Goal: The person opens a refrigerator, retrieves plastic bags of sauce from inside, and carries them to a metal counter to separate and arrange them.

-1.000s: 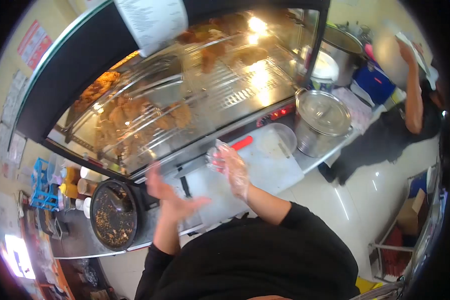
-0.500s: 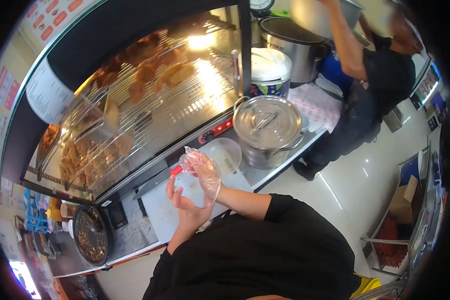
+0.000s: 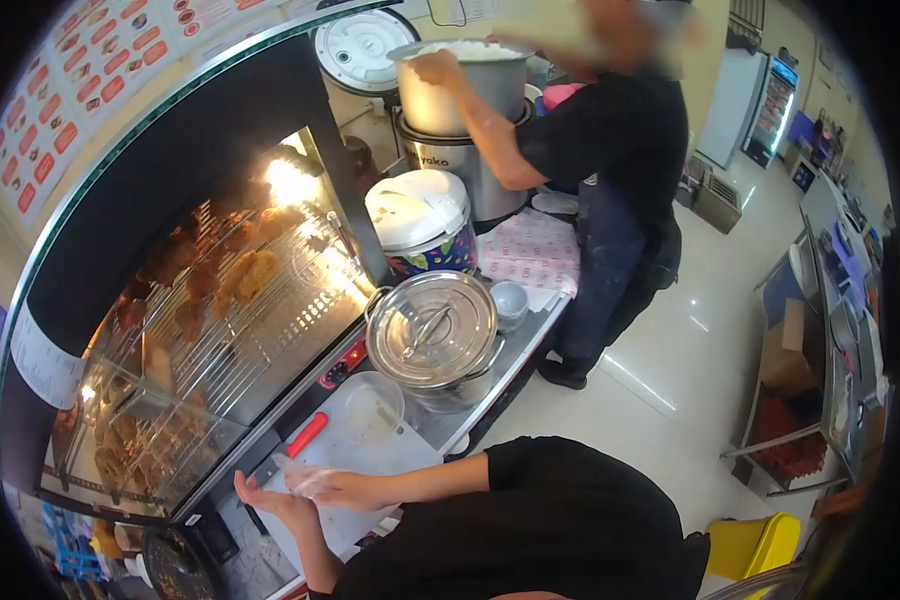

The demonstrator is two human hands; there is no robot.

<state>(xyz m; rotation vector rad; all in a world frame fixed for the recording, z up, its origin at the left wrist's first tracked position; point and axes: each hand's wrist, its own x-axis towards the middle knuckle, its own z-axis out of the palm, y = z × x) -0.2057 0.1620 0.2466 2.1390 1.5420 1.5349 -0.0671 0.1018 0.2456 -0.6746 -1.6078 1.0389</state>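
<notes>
Nearest, over the tabletop (image 3: 438, 430), the person's bare left hand (image 3: 285, 503) stands with its fingers spread wide, holding nothing that shows, while the right hand (image 3: 335, 488), just beside it, wears a clear plastic glove (image 3: 308, 480); the shine and blur of the plastic hide how far its fingers are bent or parted, and I cannot tell whether the two hands touch. Beneath them lies a white cutting board (image 3: 355, 455), and just past the gloved hand a knife (image 3: 308, 435) with a red handle rests along the board's far edge. A shallow clear bowl (image 3: 372, 403) sits at the board's far right corner. At the lower left a round black pan (image 3: 177, 565) holds brown bits. Behind the board, a glass-sided food warmer (image 3: 300, 415) keeps fried pieces (image 3: 250, 278) on wire racks under a bright lamp. To the right of the warmer stands a steel pot (image 3: 432, 330) under a glass lid, with a small bowl (image 3: 510, 305) just beside it; beyond come a patterned rice cooker (image 3: 417, 210) with a white lid and a sheet of pink-printed paper (image 3: 530, 250). Farther off, a co-worker (image 3: 620, 150) in black grips a large metal pot (image 3: 460, 95) of white food above a steel cooker (image 3: 470, 180), and a lit drinks fridge (image 3: 775, 105) stands in the distance
</notes>
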